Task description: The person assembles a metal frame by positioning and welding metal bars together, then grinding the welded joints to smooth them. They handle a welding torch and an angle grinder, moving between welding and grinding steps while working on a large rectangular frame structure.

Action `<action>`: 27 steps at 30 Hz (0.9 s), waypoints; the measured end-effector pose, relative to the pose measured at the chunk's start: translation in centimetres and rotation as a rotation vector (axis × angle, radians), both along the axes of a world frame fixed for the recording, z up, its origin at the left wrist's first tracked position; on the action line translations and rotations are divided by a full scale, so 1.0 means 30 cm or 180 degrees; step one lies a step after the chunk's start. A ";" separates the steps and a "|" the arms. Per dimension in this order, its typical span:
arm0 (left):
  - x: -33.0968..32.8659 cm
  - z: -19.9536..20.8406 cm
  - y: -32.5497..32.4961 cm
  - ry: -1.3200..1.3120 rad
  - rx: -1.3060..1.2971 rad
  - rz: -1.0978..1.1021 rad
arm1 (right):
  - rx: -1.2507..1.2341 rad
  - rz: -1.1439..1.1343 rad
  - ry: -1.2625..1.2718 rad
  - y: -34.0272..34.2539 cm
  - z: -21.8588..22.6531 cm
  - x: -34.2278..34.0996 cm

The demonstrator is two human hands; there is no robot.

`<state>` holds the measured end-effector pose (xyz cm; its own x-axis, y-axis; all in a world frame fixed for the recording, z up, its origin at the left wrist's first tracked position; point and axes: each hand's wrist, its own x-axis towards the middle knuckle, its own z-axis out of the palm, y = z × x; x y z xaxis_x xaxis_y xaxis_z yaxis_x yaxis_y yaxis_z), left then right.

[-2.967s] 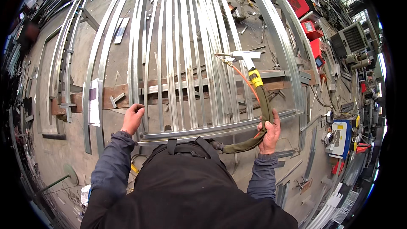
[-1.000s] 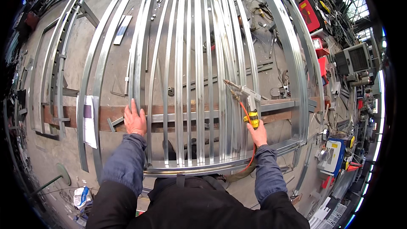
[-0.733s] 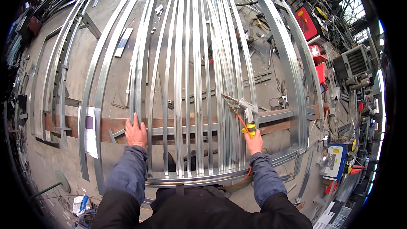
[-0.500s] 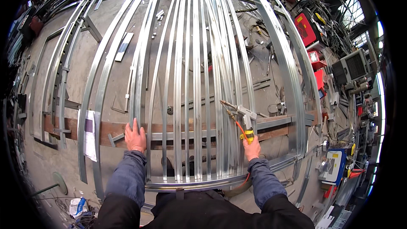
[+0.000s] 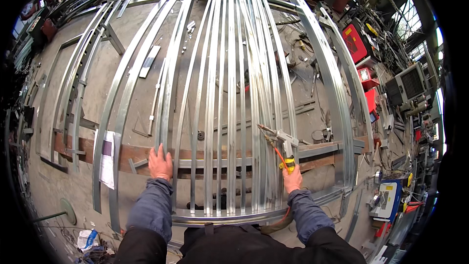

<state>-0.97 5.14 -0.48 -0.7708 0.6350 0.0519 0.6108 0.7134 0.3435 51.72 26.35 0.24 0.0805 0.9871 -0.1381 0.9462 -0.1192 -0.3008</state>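
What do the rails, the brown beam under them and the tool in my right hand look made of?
Rails: metal, likely galvanised steel; bright silvery sheen.
Beam: perhaps rusted steel, but dull reddish-brown leaves wood or paint possible.
Tool: smooth grey body, probably metal; yellow-and-black wrap looks like tape.

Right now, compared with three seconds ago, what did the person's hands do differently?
The right hand has moved up from the dark green hose to just below the yellow band on the torch. The left hand has moved forward, away from the person, its fingers now spread over a metal rail. The white paper stays hanging at the left.
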 end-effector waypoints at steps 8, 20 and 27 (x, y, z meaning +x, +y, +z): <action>0.000 -0.001 0.010 0.0059 0.0051 -0.0015 | 0.0183 0.0069 -0.0056 -0.003 -0.017 0.013; -0.004 0.009 -0.003 -0.0057 -0.0058 0.0022 | 0.0023 0.0075 -0.0184 0.002 0.006 -0.019; -0.009 -0.016 -0.009 -0.0030 -0.0006 -0.0004 | -0.0057 0.0243 -0.0028 0.006 0.014 -0.002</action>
